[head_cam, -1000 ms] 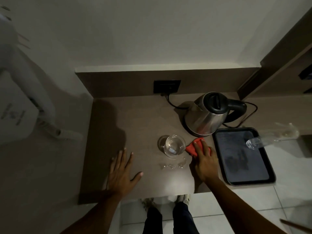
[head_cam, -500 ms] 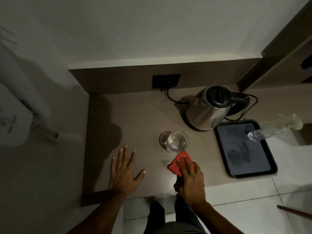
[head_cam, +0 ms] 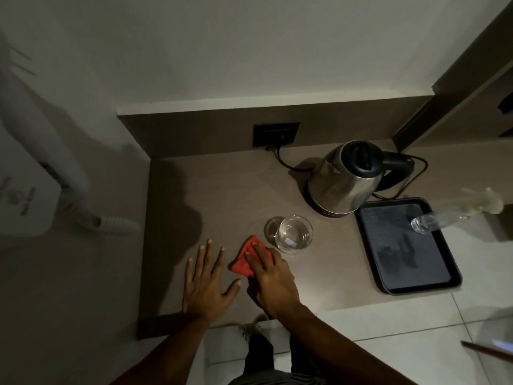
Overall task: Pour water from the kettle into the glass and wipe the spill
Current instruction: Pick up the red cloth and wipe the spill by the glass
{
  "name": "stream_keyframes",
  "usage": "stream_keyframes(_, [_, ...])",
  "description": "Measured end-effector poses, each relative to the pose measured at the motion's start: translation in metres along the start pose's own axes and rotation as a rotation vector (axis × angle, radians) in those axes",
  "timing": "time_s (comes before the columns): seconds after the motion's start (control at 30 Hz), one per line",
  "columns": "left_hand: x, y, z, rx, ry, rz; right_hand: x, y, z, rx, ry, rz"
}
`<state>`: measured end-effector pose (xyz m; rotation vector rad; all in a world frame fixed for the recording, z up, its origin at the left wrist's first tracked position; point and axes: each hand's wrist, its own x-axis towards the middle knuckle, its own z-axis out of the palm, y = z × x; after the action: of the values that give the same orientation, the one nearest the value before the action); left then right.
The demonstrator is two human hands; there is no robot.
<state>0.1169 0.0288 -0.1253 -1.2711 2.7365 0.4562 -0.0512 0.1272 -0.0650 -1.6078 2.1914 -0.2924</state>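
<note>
A steel kettle (head_cam: 344,182) with a black lid and handle stands on its base at the back right of the brown counter (head_cam: 222,190). In front of it stands a clear glass (head_cam: 294,234) holding water. My right hand (head_cam: 270,279) presses a red cloth (head_cam: 244,259) flat on the counter just left of the glass. My left hand (head_cam: 206,284) lies flat beside it, fingers spread, holding nothing. No spilled water shows around the cloth.
A black tray (head_cam: 444,279) lies at the counter's right end with an empty clear bottle (head_cam: 433,222) on its side over the far corner. The kettle's cord runs to a black wall socket (head_cam: 276,134). A white wall-mounted device hangs left. Tiled floor lies below.
My right hand has slid the red cloth from right of the glass, across the counter in front of it, to its left. Droplets seen earlier before the glass are gone. The left hand stayed put.
</note>
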Motion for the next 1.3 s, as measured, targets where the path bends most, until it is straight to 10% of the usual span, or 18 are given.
stream_keyframes(0.77, [0.002, -0.002, 0.003, -0.024, 0.004, -0.015, -0.073, 0.124, -0.022, -0.163, 0.053, 0.225])
stream_keyframes(1.3, [0.002, -0.002, 0.004, 0.004, 0.001, -0.009, -0.062, 0.090, -0.009, -0.031, 0.163, 0.354])
